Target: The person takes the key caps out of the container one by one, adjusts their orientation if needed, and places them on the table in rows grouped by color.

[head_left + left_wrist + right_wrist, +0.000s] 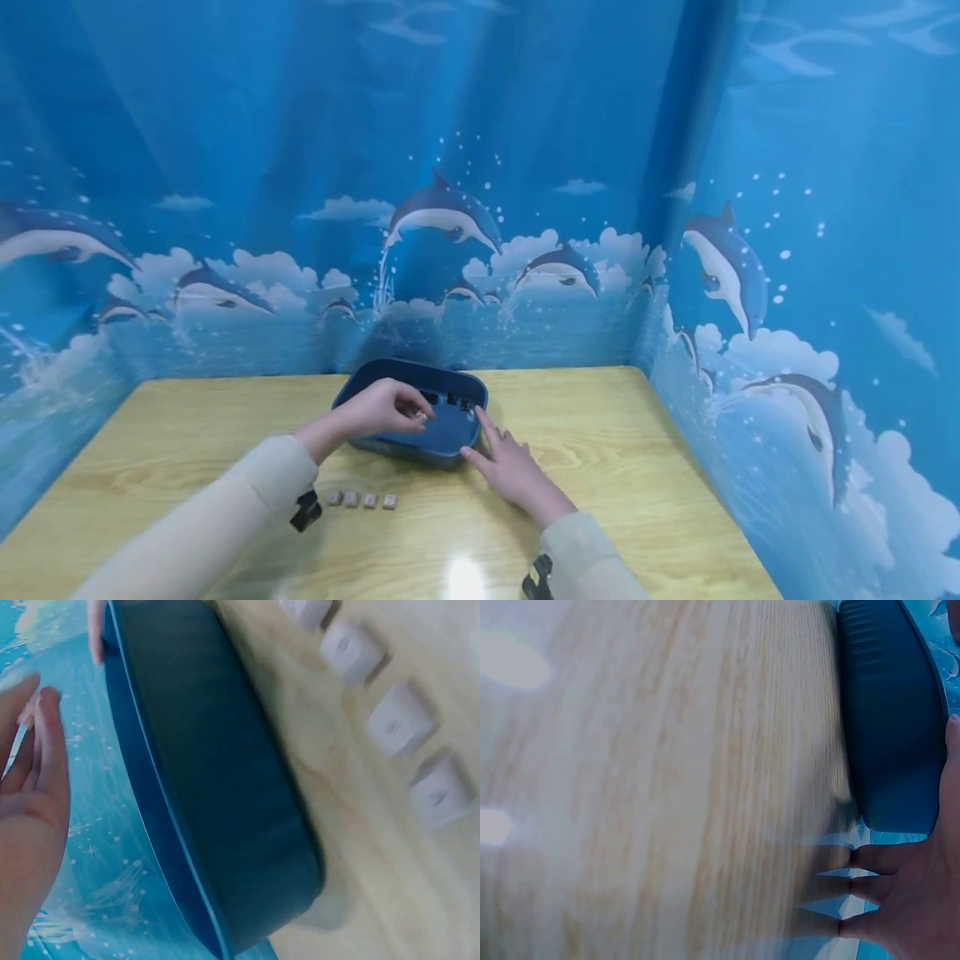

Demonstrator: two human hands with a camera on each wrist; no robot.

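Bin: by far edge of table, long axis roughly along it
Left hand: pinches pale piece over bin
Right hand: fingers spread, touching bin's right end
Room: toward right edge

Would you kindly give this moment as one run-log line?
left hand: pinches small pale piece over blue bin; right hand: touches bin's right end; table: four pale keycap-like blocks; bin: small dark pieces

Bin sits near the back of the table, curtain behind it, four cubes in a row out front, kinda left.
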